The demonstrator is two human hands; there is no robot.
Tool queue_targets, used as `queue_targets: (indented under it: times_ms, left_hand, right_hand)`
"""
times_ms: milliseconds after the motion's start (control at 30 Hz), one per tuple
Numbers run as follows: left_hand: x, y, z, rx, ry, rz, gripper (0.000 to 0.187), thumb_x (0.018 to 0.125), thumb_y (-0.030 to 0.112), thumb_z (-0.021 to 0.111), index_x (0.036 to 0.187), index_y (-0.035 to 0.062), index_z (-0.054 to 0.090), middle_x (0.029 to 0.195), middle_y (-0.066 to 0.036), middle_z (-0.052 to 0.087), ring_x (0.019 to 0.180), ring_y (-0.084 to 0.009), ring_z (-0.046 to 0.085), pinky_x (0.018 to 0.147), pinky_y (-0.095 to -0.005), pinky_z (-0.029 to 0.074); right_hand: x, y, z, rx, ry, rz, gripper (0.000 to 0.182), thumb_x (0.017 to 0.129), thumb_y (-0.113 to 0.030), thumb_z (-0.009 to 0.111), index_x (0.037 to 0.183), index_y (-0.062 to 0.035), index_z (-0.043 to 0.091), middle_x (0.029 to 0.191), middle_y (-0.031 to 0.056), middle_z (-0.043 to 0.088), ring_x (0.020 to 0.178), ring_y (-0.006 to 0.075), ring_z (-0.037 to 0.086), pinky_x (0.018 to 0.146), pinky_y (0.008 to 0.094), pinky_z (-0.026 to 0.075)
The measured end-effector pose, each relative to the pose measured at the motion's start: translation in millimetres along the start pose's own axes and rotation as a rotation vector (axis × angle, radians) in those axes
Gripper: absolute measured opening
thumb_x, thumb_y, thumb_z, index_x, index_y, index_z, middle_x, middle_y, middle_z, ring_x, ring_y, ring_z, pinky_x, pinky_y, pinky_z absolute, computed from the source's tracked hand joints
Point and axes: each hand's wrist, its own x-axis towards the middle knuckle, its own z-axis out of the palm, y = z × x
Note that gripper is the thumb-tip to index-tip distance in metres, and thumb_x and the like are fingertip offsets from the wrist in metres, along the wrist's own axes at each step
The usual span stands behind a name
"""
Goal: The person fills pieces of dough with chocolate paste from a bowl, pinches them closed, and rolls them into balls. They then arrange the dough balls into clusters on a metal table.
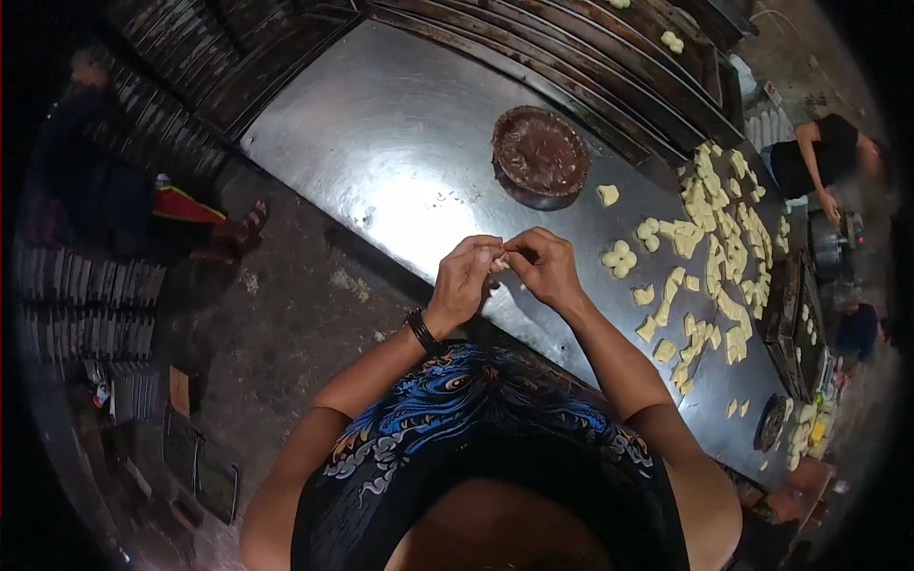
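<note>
My left hand (461, 284) and my right hand (546, 270) meet close over the front edge of the metal table. Between them, both sets of fingers pinch a small piece of dough (500, 262), mostly hidden by the fingertips. Beyond my hands stands a round bowl of dark brown paste (541, 152), its rim smeared. A single dough piece (607, 195) lies right of the bowl. Nearer my right forearm is a cluster of rounded dough balls (619, 259). Many flat, irregular pale dough pieces (705, 214) spread over the table's right side.
The shiny metal table (333, 124) runs diagonally, with dark trays (571, 57) stacked along its far side. A second dark round container (771, 423) sits at the right end. One person (828, 157) works at the far right; another person (105, 190) is at the left, beside stacked trays (90, 305).
</note>
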Motion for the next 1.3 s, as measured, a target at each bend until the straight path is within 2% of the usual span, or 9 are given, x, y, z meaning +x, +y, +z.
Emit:
queue_targets:
  times_ms: [233, 333, 533, 567, 667, 767, 1033, 1167, 1300]
  left_hand:
    - [-7, -5, 28, 0.006, -0.289, 0.255, 0.04, 0.093, 0.021, 0.041, 0.112, -0.0085, 0.059, 0.133, -0.023, 0.041, 0.095, -0.0233, 0.061, 0.08, -0.0309, 0.05]
    - [-20, -17, 39, -0.348, -0.552, -0.222, 0.037, 0.093, 0.022, 0.046, 0.111, -0.0079, 0.059, 0.134, -0.021, 0.042, 0.097, -0.021, 0.061, 0.08, -0.029, 0.051]
    - [12, -58, 16, -0.075, -0.214, -0.111, 0.027, 0.09, 0.016, 0.057, 0.103, -0.0057, 0.063, 0.125, -0.018, 0.051, 0.1, -0.0231, 0.058, 0.084, -0.0315, 0.048]
    - [19, -64, 9, 0.075, -0.19, -0.002, 0.027, 0.089, 0.017, 0.058, 0.104, -0.0041, 0.064, 0.125, -0.018, 0.051, 0.106, -0.0257, 0.055, 0.086, -0.0337, 0.047]
    - [30, -71, -16, 0.743, -0.192, 0.153, 0.035, 0.088, 0.024, 0.056, 0.111, -0.0011, 0.061, 0.131, -0.017, 0.047, 0.12, -0.0338, 0.044, 0.101, -0.0447, 0.035]
    - [7, -76, -16, 1.075, -0.141, 0.3, 0.047, 0.088, 0.03, 0.051, 0.125, 0.0006, 0.051, 0.139, -0.017, 0.04, 0.13, -0.0357, 0.033, 0.108, -0.0508, 0.022]
    - [-4, -86, 6, 1.217, -0.09, 0.145, 0.059, 0.089, 0.035, 0.048, 0.136, 0.0011, 0.038, 0.146, -0.017, 0.029, 0.136, -0.0376, 0.022, 0.109, -0.0555, 0.015]
    - [-8, -82, 20, 1.289, -0.046, 0.096, 0.066, 0.09, 0.042, 0.044, 0.138, -0.0019, 0.034, 0.147, -0.018, 0.026, 0.136, -0.0379, 0.021, 0.109, -0.0553, 0.014]
    - [-6, -68, 26, 1.303, -0.079, 0.052, 0.071, 0.088, 0.044, 0.044, 0.138, -0.0049, 0.03, 0.147, -0.021, 0.025, 0.136, -0.0397, 0.018, 0.109, -0.0556, 0.012]
  right_hand:
    - [-72, 2, 15, -0.217, 0.535, 0.091, 0.012, 0.072, 0.001, 0.066, 0.084, -0.002, 0.067, 0.084, 0.0117, 0.065, 0.071, 0.0226, 0.065, 0.061, 0.0307, 0.051]
    - [-142, 44, 1, -0.589, 0.718, 0.174, 0.015, 0.073, 0.004, 0.064, 0.087, -0.0023, 0.065, 0.083, 0.0099, 0.065, 0.068, 0.0254, 0.062, 0.06, 0.0323, 0.051]
    - [-217, 39, -7, -0.721, 0.406, 0.041, 0.008, 0.075, -0.006, 0.058, 0.08, -0.0037, 0.063, 0.081, 0.0113, 0.064, 0.069, 0.0316, 0.062, 0.064, 0.0406, 0.048]
    - [-220, 41, -17, -0.545, 0.241, 0.357, 0.009, 0.076, -0.012, 0.059, 0.078, -0.0041, 0.063, 0.075, 0.0139, 0.062, 0.067, 0.0333, 0.059, 0.063, 0.0406, 0.047]
    - [-189, 44, -53, -0.309, 0.198, 0.513, 0.008, 0.076, -0.011, 0.059, 0.076, -0.0043, 0.061, 0.067, 0.0153, 0.058, 0.067, 0.0337, 0.058, 0.062, 0.0394, 0.047]
    - [-159, 97, -31, -0.31, 0.514, 0.288, 0.007, 0.076, -0.01, 0.057, 0.076, -0.004, 0.061, 0.074, 0.0143, 0.06, 0.074, 0.0346, 0.056, 0.07, 0.0429, 0.043]
    - [-226, 133, -78, -0.415, 0.008, -0.251, 0.018, 0.074, -0.005, 0.052, 0.091, -0.0017, 0.057, 0.09, 0.0137, 0.053, 0.086, 0.0311, 0.049, 0.079, 0.041, 0.04]
    - [-180, 139, -62, -0.485, 0.374, 0.041, 0.012, 0.076, -0.005, 0.052, 0.087, -0.0032, 0.056, 0.087, 0.0136, 0.052, 0.084, 0.0309, 0.048, 0.079, 0.0403, 0.039]
    - [-213, 108, -53, -0.346, 0.205, 0.089, 0.025, 0.072, -0.012, 0.068, 0.093, -0.0022, 0.059, 0.091, 0.0146, 0.056, 0.092, 0.0323, 0.051, 0.083, 0.0401, 0.041]
